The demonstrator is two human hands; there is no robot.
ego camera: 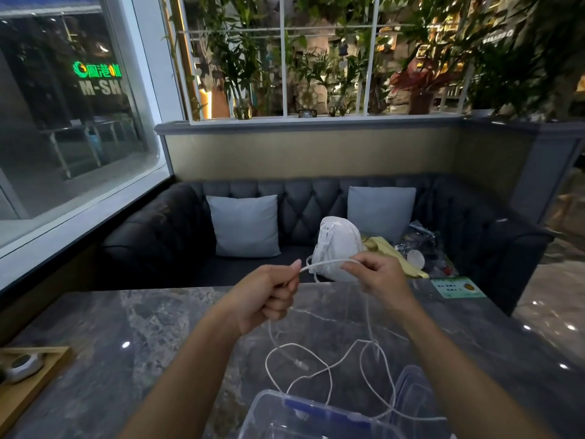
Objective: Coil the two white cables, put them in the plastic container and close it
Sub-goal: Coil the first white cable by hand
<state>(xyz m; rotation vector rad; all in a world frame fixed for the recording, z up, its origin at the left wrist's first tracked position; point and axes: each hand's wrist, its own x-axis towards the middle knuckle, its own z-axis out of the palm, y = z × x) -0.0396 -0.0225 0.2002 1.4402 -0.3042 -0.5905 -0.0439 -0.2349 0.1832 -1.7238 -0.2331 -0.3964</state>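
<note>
Head view: cable stretched between raised hands.
Left hand (269, 296) fisted on white cable (319, 264), right hand (376, 280) pinching it; slack trails, seemingly, toward plastic container (269, 407).

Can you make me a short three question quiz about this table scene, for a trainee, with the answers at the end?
1. True or false: the white cable is already coiled inside the plastic container.
2. Which hands grip the cable? A) only the left hand B) only the right hand C) both
3. Fill in: the loose part of the cable lies on the ___ table.

Key
1. False. It trails loose on the table, and the container is open.
2. C. A short stretch runs between the two hands.
3. Marble.
</note>
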